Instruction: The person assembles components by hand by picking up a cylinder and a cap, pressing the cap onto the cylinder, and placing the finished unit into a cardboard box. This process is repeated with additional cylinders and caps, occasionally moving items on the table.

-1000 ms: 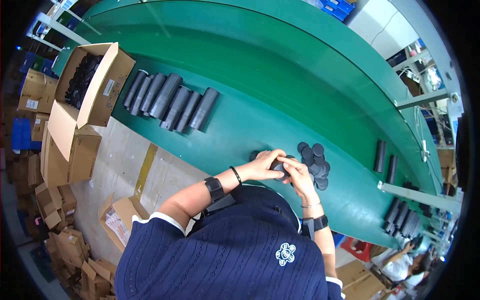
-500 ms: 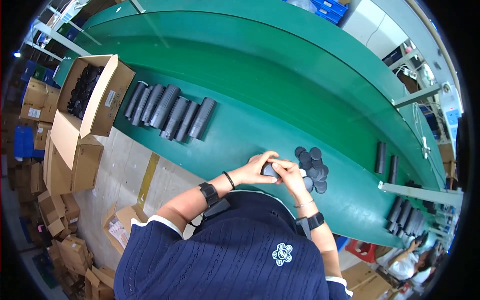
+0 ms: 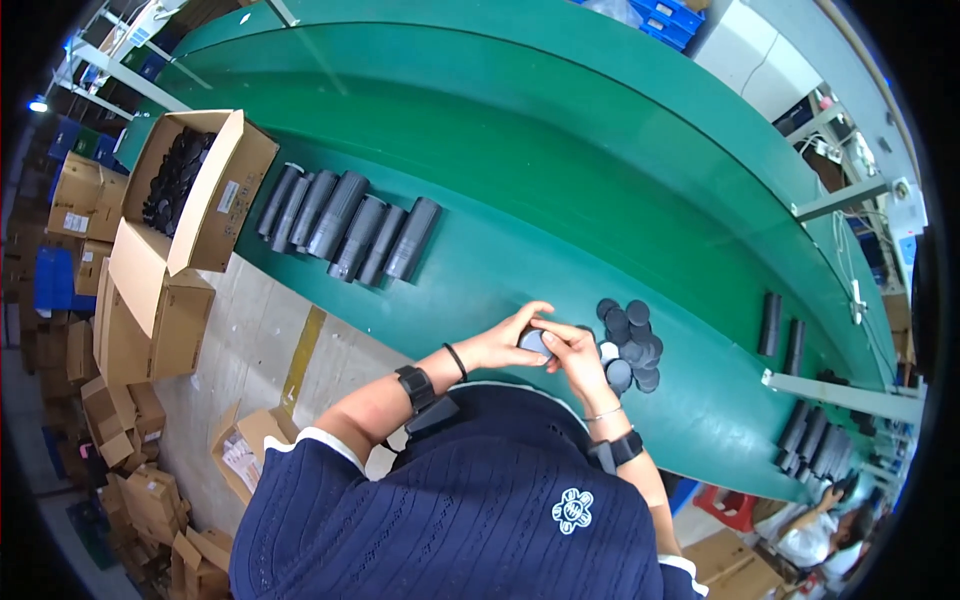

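One long green surface (image 3: 490,280) curves across most of the view, bent by the fisheye. Open cardboard box (image 3: 226,215) at its left end, filled with black discs (image 3: 178,180); one flap hangs down over a closed-looking lower carton (image 3: 182,335). Seven dark ribbed cylinders (image 3: 357,240) lie side by side on the surface, right of the box, slanted, ends uneven. Far lower right: a co-worker in white (image 3: 808,538), well apart. Group of dark cylinders (image 3: 816,440) on the surface's right part, beyond a pale metal bar (image 3: 845,397). Loose pile of black discs (image 3: 637,345) on the surface just right of the hands, overlapping, mostly flat. Left hand (image 3: 505,343) and right hand (image 3: 575,355) meet near the surface's front edge, before the person's torso. Two more dark cylinders (image 3: 771,323) lie apart at the right. Smaller: a dark round piece (image 3: 533,342) between both hands, greyish face up; could be a disc or a cylinder's end, too covered to tell. Left thumb and forefinger curve around it; right thumb and fingers pinch its right side. Smallest: a pale disc (image 3: 609,352) at the pile's left edge, near the right hand.
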`<state>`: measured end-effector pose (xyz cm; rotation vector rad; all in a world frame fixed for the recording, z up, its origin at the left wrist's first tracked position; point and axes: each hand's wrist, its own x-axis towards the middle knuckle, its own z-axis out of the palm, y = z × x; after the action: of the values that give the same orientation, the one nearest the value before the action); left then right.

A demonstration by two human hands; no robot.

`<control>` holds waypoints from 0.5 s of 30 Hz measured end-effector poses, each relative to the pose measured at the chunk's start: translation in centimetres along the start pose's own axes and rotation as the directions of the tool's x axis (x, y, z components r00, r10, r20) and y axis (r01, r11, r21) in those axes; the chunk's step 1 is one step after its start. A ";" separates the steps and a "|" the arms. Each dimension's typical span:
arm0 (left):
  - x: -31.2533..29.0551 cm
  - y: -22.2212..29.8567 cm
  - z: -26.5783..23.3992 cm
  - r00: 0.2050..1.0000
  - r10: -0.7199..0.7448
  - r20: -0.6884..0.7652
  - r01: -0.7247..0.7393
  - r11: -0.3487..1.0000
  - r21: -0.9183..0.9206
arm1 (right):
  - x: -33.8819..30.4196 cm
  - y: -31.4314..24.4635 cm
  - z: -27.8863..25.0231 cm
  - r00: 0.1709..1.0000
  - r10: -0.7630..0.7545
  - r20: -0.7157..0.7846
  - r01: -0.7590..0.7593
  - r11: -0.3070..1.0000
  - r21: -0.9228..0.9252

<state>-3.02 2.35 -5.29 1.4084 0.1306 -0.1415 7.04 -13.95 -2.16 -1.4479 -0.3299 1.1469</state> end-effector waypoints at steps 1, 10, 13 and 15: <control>0.1 -0.3 0.4 1.000 0.008 0.003 -0.008 1.000 0.005 | 0.4 -0.1 -0.3 0.998 0.068 0.012 -0.069 0.996 0.056; -0.6 -0.9 1.0 0.991 0.082 -0.108 -0.090 0.993 -0.075 | 0.6 0.3 -0.7 0.983 0.143 0.114 -0.159 0.976 0.149; -0.8 0.0 0.9 0.990 0.055 -0.130 -0.082 0.974 -0.210 | 0.7 0.6 0.9 0.989 -0.151 -0.003 0.148 0.977 -0.152; -0.5 0.2 0.2 0.987 0.069 -0.146 -0.092 0.983 -0.158 | 1.8 0.9 0.9 0.982 -0.189 -0.017 0.186 0.975 -0.121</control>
<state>-3.45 2.14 -4.99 1.2560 0.1969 0.0358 6.83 -12.29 -3.56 -1.5013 -0.5114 0.9662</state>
